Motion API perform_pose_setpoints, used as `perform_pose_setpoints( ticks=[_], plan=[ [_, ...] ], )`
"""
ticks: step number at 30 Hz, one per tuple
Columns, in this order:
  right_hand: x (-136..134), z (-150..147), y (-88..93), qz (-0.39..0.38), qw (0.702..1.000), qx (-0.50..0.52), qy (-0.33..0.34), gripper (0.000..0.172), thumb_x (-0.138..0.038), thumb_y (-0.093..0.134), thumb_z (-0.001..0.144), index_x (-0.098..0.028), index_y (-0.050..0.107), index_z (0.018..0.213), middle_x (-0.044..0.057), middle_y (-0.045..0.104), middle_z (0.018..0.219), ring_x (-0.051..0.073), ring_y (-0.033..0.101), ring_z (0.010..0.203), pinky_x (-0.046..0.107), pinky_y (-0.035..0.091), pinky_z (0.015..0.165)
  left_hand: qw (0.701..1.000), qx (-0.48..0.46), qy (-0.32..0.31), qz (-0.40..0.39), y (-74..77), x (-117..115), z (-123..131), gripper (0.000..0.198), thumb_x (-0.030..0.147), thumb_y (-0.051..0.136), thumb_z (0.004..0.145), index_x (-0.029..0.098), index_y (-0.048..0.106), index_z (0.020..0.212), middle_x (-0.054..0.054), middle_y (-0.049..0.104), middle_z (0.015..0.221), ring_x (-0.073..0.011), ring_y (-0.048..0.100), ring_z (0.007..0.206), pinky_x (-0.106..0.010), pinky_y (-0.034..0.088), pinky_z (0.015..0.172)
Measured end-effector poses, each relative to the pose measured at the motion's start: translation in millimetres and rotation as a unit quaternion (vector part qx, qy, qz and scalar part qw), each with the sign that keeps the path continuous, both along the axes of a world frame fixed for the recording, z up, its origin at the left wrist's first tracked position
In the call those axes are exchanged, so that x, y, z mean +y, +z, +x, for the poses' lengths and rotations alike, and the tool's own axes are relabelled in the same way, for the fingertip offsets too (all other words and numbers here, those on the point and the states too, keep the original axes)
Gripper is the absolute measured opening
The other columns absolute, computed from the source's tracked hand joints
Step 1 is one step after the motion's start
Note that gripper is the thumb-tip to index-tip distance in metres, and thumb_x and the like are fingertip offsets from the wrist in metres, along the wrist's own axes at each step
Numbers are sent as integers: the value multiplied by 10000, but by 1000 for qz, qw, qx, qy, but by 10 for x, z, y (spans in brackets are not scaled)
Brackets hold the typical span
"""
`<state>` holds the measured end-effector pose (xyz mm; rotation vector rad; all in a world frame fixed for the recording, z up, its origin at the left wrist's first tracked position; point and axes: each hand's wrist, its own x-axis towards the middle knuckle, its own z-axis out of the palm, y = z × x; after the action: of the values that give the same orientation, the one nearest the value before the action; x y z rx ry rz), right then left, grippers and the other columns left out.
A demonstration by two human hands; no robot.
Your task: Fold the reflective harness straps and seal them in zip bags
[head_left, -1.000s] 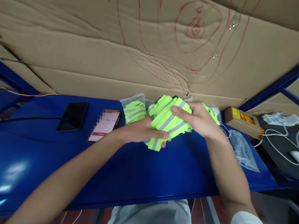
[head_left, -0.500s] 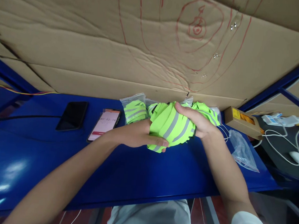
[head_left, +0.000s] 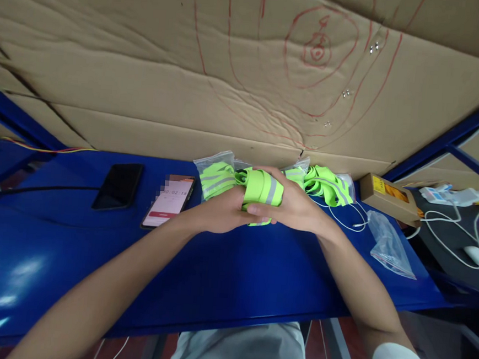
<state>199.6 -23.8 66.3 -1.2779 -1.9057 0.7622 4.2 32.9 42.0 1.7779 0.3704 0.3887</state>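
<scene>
Both grips are closed around one folded bundle of fluorescent yellow-green strap (head_left: 266, 187) with silver-grey stripes. The bundle sits between them, above the back half of the bench (head_left: 248, 280), a little right of the middle of its back edge. The left grip (head_left: 226, 211) clasps the bundle's left end, its thumb along the lower side nearest the bench's front edge. The right grip (head_left: 298, 203) cups the right end, palm against the folds and thumb laid across the lower front, close to the left thumb. Most fingers of both are hidden behind the strap, and whether the bundle touches the bench cannot be told.

Behind the hands, by the back edge, a clear bag of the same strap (head_left: 217, 180) lies just left of the bundle; further right, more striped strap (head_left: 326, 183) lies in loose loops. A thin white cable (head_left: 346, 225) curls in front of those loops.

Toward the back right corner stands an open cardboard box (head_left: 389, 199) with orange contents, and a flat clear plastic bag (head_left: 389, 246) lies near the right edge. Left of the left grip rests a phone (head_left: 169, 199) with its screen lit; beyond it, nearer the left edge, lies a dark-screened device (head_left: 118, 186) with a black cable (head_left: 56, 189). A cardboard sheet (head_left: 147, 89) marked with red lines rises along the back edge.
</scene>
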Motion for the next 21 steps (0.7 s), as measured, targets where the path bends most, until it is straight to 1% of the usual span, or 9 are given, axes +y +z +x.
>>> perform_pose_setpoints(
  ticks=[2, 4, 6, 9, 11, 13, 16, 18, 21],
  plan=[
    [-24, -76, -28, 7, 999, -21, -30, 682, -553, 787, 797, -244, 577, 1368, 45, 719, 1217, 219, 706, 1005, 304, 549, 879, 1000, -4, 6, 12, -36, 22, 14, 237, 330, 729, 879, 146, 725, 1029, -80, 798, 1058, -234, 741, 999, -336, 577, 875],
    [-16, -139, -79, -18, 998, -12, -52, 655, -545, 770, 818, -231, 577, 1359, 14, 755, 991, 167, 698, 682, 288, 555, 692, 1000, -9, 17, 5, -68, 42, 25, 215, 321, 705, 891, 150, 729, 1018, -76, 800, 1050, -232, 745, 998, -345, 575, 897],
    [5, -170, -112, -16, 998, -8, -63, 610, -529, 747, 846, -222, 587, 1349, -4, 748, 888, 143, 648, 546, 279, 532, 601, 999, -5, 36, -12, -97, 56, 29, 207, 328, 697, 893, 160, 735, 1008, -72, 806, 1034, -232, 752, 999, -342, 578, 898],
    [15, -168, -88, 67, 992, -31, -99, 510, -493, 772, 834, -201, 668, 1240, 34, 757, 985, 198, 709, 777, 299, 554, 735, 993, 54, 87, -54, -133, 63, 11, 342, 464, 708, 871, 162, 735, 1027, -97, 814, 958, -260, 779, 903, -353, 612, 786],
    [-6, -157, -55, 90, 988, -8, -126, 440, -490, 777, 831, -189, 710, 1145, 39, 759, 992, 212, 700, 865, 310, 550, 799, 985, 108, 114, -76, -147, 51, -23, 471, 590, 687, 849, 149, 741, 1006, -122, 812, 881, -276, 786, 813, -356, 619, 703],
    [-51, -157, -64, 54, 988, 70, -123, 409, -508, 750, 853, -181, 725, 1097, 33, 765, 961, 202, 701, 848, 311, 560, 784, 980, 131, 124, -83, -157, 15, -71, 531, 651, 660, 841, 141, 750, 961, -132, 805, 844, -275, 782, 770, -338, 613, 648],
    [-147, -199, -220, -32, 971, 213, -104, 398, -525, 741, 856, -180, 739, 1055, 35, 780, 985, 203, 724, 860, 323, 591, 781, 984, 70, 151, -70, -211, -106, -139, 513, 597, 738, 805, 158, 738, 1070, -119, 800, 967, -267, 769, 821, -316, 606, 629],
    [-219, -260, -405, -81, 942, 297, -132, 399, -526, 777, 822, -191, 748, 1037, 39, 788, 991, 214, 739, 869, 337, 610, 787, 982, -5, 168, -91, -302, -235, -157, 587, 568, 780, 783, 191, 683, 1222, -113, 768, 1132, -279, 755, 928, -336, 623, 685],
    [-324, -400, -702, -132, 880, 415, -188, 455, -543, 797, 798, -183, 746, 1070, 68, 792, 1008, 249, 754, 898, 375, 626, 813, 968, -83, 174, -161, -511, -459, -121, 652, 625, 698, 850, 220, 600, 1352, -128, 677, 1346, -312, 691, 1150, -404, 607, 889]
  ],
)
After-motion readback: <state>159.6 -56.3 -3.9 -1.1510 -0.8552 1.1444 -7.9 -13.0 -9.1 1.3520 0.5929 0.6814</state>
